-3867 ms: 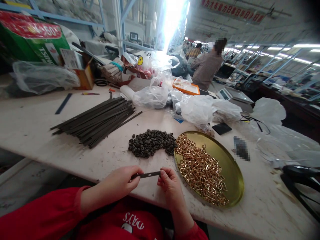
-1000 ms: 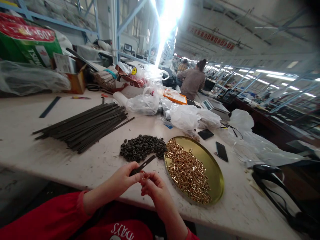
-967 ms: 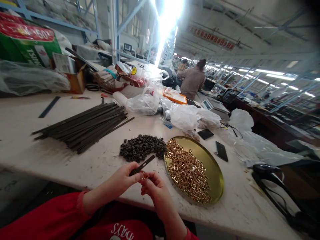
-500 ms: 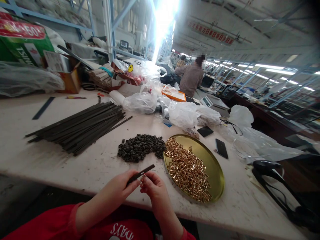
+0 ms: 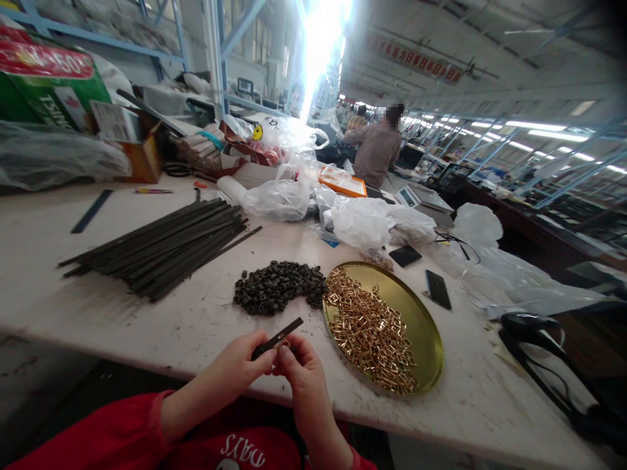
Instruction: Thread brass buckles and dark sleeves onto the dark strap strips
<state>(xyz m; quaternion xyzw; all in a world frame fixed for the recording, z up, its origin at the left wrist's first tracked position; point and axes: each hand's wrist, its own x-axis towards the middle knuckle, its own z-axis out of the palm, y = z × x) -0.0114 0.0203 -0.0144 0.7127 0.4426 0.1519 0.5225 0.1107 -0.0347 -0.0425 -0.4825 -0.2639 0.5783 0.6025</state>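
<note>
My left hand [image 5: 243, 363] pinches a short black strip [image 5: 287, 328] that points up and right over the table's near edge. My right hand [image 5: 300, 359] is closed on a small gold buckle [image 5: 283, 342] held against the strip, just right of the left fingertips. Beyond my hands lies a heap of small dark loops [image 5: 277, 285]. To its right a round gold tray [image 5: 425, 323] holds several gold buckles [image 5: 369, 328]. A bundle of long black strips [image 5: 161, 247] lies at the left.
Two dark phones [image 5: 437, 288] lie past the tray. White plastic bags [image 5: 360, 220] and clutter crowd the table's back, with a green carton [image 5: 46, 85] far left. A black cabled tool [image 5: 529, 323] sits right. A person [image 5: 375, 150] sits further back.
About four seconds ago both hands held the strip flat by its ends. Now the strip tilts up to the right and my right hand holds a gold buckle at it. The view shifted slightly.
</note>
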